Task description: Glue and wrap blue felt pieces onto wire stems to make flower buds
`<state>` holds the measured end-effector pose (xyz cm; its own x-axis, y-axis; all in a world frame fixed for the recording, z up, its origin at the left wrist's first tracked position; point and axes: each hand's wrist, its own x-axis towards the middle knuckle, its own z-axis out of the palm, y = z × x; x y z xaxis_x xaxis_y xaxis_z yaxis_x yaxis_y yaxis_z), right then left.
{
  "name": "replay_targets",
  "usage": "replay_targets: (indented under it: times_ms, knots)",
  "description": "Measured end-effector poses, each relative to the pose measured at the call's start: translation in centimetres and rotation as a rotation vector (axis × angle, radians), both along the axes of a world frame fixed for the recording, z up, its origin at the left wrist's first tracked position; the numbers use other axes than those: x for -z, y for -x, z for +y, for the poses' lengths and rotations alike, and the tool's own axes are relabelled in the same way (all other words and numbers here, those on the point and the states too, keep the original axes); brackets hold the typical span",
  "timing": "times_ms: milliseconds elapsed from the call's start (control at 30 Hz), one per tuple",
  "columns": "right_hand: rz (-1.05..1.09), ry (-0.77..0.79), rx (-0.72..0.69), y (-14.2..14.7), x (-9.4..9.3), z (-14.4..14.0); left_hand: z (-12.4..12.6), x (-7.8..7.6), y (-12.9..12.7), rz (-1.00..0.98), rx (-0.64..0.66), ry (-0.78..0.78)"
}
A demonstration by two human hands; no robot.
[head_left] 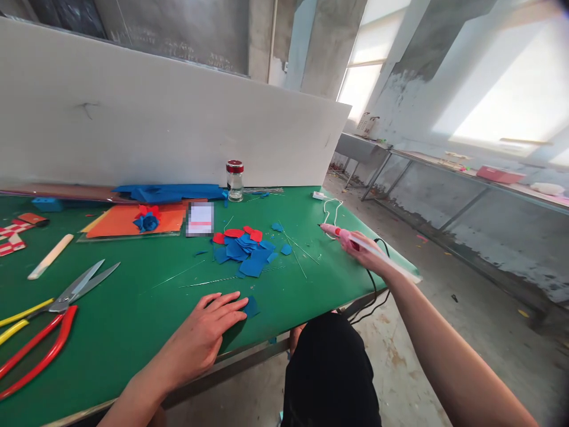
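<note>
My right hand (365, 254) grips a pink glue gun (338, 232) near the right edge of the green table (133, 302), nozzle pointing left. A black cord (372, 290) runs from it over the table edge. My left hand (205, 332) lies flat on the table near the front edge, fingertips touching a blue paper piece (251, 306). A pile of blue and red paper cutouts (244, 246) sits between the two hands, farther back. Thin wires (208, 282) lie around the pile.
Scissors (77, 286) and red-handled pliers (40, 350) lie at the left. A blue-and-red paper flower (147, 219) rests on orange sheets (118, 220). A small glass jar (235, 180) stands before a white board (169, 124). A white cable (329, 207) lies at the back right.
</note>
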<state>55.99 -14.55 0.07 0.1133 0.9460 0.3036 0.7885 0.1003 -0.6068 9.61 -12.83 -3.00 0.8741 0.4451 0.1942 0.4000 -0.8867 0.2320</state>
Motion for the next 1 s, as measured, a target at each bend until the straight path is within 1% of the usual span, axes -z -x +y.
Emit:
replay_targets:
  times_ms: [100,167,233,300,433,567,733,933,1000]
  knots:
    - [0.452,0.120,-0.022,0.4,-0.7,-0.3,0.0,0.0,0.0,0.007,0.000,0.000]
    - [0.715,0.176,-0.001,0.9,-0.4,-0.3,0.0,0.0,0.0,0.006,-0.003,0.001]
    - [0.869,0.193,0.050,1.3,0.4,-0.2,0.0,0.0,0.0,0.005,-0.003,-0.001]
    - [0.931,0.187,0.098,1.7,1.4,0.0,0.0,-0.1,0.0,0.004,-0.004,0.000]
    - [0.985,0.128,0.179,2.3,3.4,0.4,0.0,0.0,0.0,0.004,-0.010,0.005]
    - [0.983,0.059,0.252,2.9,4.4,0.3,0.0,-0.1,0.0,-0.002,-0.013,0.009]
    - [0.857,0.082,0.303,3.4,4.2,-0.5,0.1,-0.3,0.1,-0.016,-0.002,0.028]
    - [0.679,0.201,0.317,4.1,3.9,-1.8,0.2,-0.2,0.0,0.009,0.004,0.018]
    - [0.599,0.239,0.315,4.1,3.5,-2.4,0.1,-0.2,0.0,0.002,0.005,0.017]
